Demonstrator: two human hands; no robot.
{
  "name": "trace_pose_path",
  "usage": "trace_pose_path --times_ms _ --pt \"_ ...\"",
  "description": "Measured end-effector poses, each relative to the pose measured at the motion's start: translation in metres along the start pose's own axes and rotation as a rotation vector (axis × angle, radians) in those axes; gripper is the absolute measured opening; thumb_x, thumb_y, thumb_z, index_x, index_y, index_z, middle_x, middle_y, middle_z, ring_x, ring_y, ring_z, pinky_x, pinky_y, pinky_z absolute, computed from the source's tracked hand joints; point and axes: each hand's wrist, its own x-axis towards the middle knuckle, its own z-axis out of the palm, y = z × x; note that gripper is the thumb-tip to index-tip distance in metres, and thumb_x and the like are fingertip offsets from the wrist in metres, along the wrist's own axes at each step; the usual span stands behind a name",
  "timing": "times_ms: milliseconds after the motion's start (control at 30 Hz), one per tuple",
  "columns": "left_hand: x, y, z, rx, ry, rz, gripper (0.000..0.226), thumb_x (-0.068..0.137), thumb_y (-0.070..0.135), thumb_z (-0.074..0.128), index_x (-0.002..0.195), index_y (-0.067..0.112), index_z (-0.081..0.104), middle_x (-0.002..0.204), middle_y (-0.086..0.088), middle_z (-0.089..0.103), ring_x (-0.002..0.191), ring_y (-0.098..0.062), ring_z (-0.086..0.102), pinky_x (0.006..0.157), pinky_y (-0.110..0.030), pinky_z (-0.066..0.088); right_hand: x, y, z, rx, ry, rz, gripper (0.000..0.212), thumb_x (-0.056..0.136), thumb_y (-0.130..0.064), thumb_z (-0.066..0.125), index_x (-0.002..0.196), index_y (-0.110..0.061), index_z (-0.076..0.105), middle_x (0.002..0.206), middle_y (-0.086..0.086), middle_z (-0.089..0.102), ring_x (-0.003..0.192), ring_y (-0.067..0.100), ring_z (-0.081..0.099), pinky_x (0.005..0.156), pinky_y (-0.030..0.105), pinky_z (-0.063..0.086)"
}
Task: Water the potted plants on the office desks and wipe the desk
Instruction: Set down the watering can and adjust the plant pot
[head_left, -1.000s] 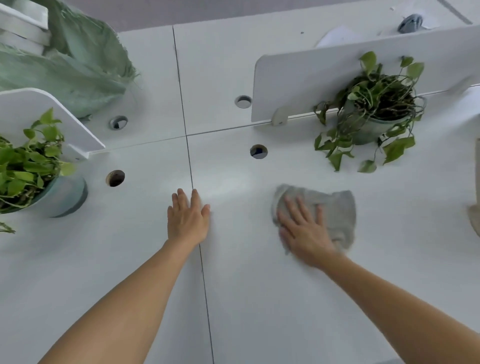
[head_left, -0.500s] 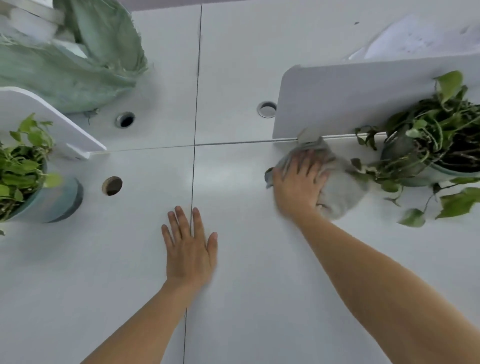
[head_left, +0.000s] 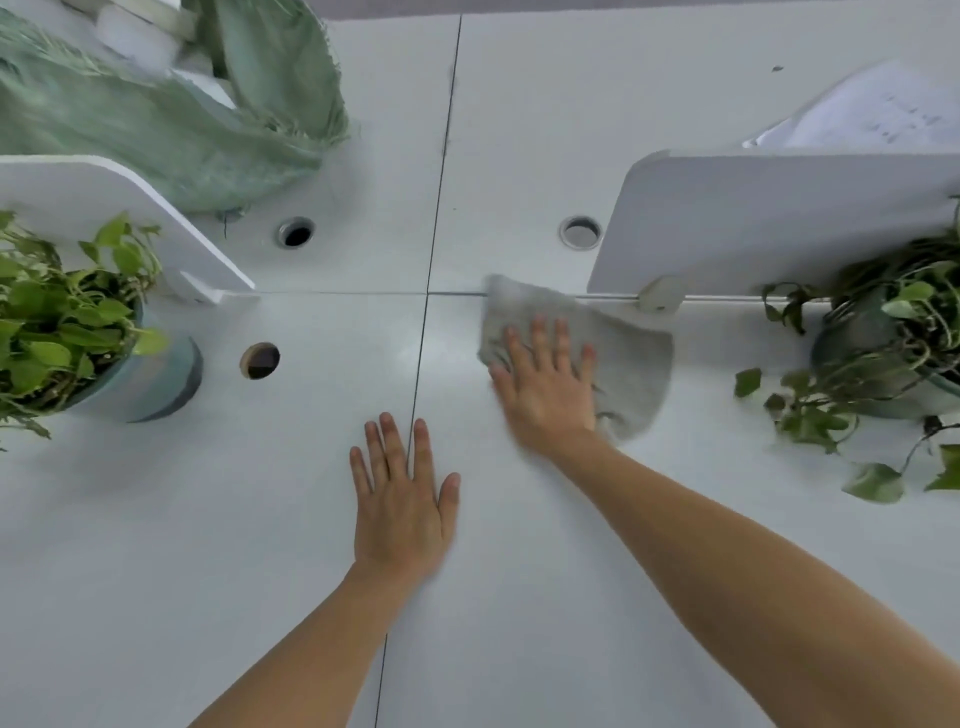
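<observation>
- Pressing flat on the grey cloth (head_left: 628, 358), the right hand (head_left: 550, 389) has its fingers straight and slightly spread, in the centre right of the frame
- cloth lies on the white desk (head_left: 519, 597), its top edge touching the seam under the right divider (head_left: 769, 223)
- left hand (head_left: 402, 499) rests open, palm down, across the vertical seam, lower centre
- one potted plant (head_left: 67, 327) stands at the left edge, another plant (head_left: 883, 353) at the right edge
- green bag (head_left: 171, 124) fills the upper left
</observation>
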Motion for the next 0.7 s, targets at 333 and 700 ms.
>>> trace_pose_path --times_ms 333,700 --pt "-0.003 -0.005 0.007 -0.015 -0.014 -0.025 0.071 0.095 0.054 0.0 0.152 0.012 -0.007 0.159 -0.025 -0.007 0.147 -0.039 -0.012 0.119 -0.055 -0.003 -0.041 0.162 -0.014 -0.066 0.113 0.316 0.065 0.1 -0.062 0.007 0.159 -0.035 0.001 0.168 0.002 -0.004 0.155 0.027 -0.003 0.123 0.05 -0.002" --pt "0.001 -0.007 -0.01 0.006 -0.167 -0.021 0.072 0.098 0.053 0.007 0.154 0.011 -0.011 0.158 -0.024 -0.017 0.147 -0.039 -0.016 0.119 -0.054 -0.004 -0.21 0.119 0.037 -0.182 -0.128 -0.357 0.062 0.101 -0.065 0.008 0.158 -0.041 0.004 0.167 -0.002 0.008 0.154 0.024 0.009 0.122 0.047 0.002"
